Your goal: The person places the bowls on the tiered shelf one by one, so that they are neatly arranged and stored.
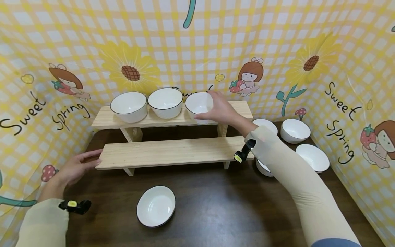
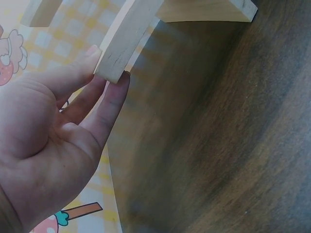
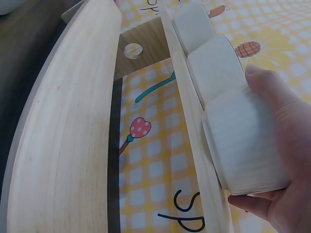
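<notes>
My right hand grips a white bowl with a dark rim, on the upper board of a two-tier wooden shelf. In the right wrist view, the thumb lies along one side of that bowl and fingers curl round its end. Two matching bowls, a middle one and a left one, stand beside it on the same board. My left hand pinches the left end of the lower board; the left wrist view has thumb and fingers on either side of the board's end.
A single bowl sits on the dark wooden table in front of the shelf. More bowls, including a rear one and a nearer one, stand at the right, some partly behind my right sleeve. Checked cloth surrounds the table.
</notes>
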Motion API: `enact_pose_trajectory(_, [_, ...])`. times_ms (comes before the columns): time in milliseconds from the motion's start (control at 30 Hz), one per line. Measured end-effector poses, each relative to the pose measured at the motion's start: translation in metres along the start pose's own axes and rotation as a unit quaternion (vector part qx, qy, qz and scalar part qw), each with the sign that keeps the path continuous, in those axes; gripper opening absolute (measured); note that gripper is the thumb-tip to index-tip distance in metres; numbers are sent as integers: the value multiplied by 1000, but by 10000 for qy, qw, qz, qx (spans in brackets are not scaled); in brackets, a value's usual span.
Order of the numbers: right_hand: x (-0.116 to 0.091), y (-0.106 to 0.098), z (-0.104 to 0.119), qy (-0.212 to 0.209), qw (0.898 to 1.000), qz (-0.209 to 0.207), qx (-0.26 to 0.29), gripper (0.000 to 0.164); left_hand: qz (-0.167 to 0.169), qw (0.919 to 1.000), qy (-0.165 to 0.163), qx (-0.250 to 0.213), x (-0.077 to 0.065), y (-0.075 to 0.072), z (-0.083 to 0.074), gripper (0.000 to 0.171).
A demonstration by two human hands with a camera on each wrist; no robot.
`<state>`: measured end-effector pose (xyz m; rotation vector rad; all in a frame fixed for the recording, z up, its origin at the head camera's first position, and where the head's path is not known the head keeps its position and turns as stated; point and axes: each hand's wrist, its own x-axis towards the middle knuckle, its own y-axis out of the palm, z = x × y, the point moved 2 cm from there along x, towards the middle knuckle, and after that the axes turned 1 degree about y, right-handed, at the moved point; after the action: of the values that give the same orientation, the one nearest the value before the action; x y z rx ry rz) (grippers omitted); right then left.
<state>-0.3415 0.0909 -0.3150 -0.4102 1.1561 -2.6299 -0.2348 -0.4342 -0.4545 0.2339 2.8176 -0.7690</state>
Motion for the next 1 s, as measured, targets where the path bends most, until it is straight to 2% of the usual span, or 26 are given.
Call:
enact_pose_trajectory(400, [13, 6, -3, 4, 9995, -211, 256, 107, 13, 10000, 11, 89, 0, -2, 0, 74])
enact_pose_trajectory(700, [19, 8, -4, 200, 9995, -193, 124, 114, 18, 10000, 44, 49, -1, 0, 1, 74])
enact_pose_trajectory(1000, [22, 8, -3, 231, 9993, -158, 255, 110, 46, 9999, -69, 108, 1, 0, 3, 77])
